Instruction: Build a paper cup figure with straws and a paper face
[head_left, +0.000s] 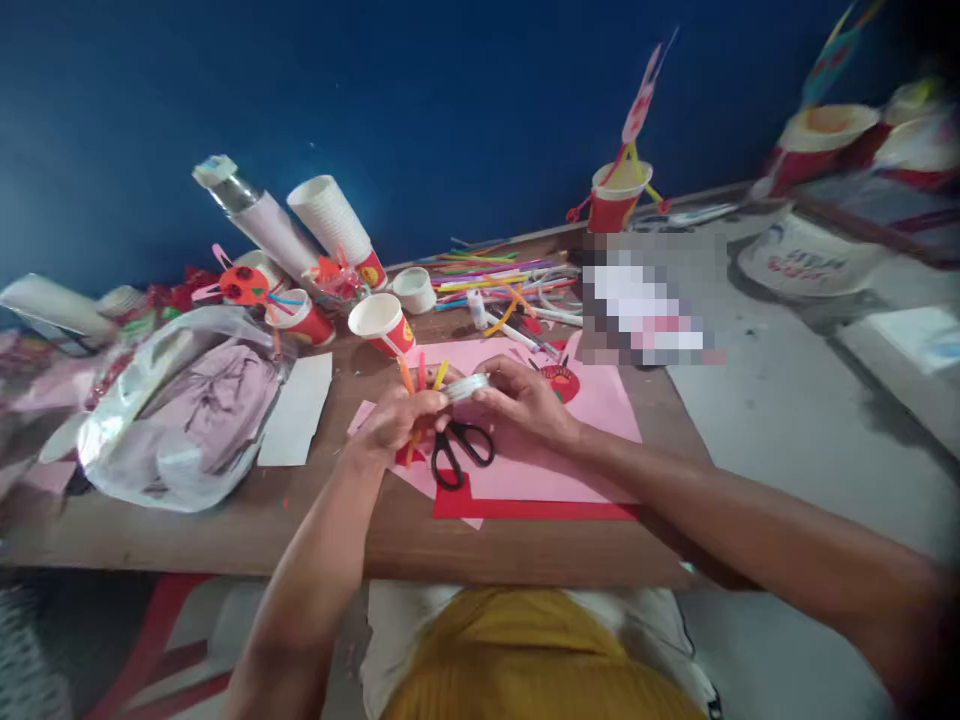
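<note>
A small white roll of tape [466,387] is held up between my two hands. My left hand [394,415] pinches its left side with the thumb, while the fingertips of my right hand [536,402] close on its right side. Orange, pink and yellow fuzzy craft stems [421,370] stick up by my left hand; whether that hand grips them I cannot tell. Just below the roll, black-handled scissors [448,468] lie with their blades hidden. Right of my right hand is a red paper cutout [561,382] with an eye drawn on it, lying on pink paper [555,470].
A paper cup [379,325] stands behind my hands, near bundled coloured stems [510,270]. To the left lie a clear plastic bag [150,440] and white card [298,420]. Stacked cups [330,215] lean at the back. A cup with a stem figure [619,195] stands back right.
</note>
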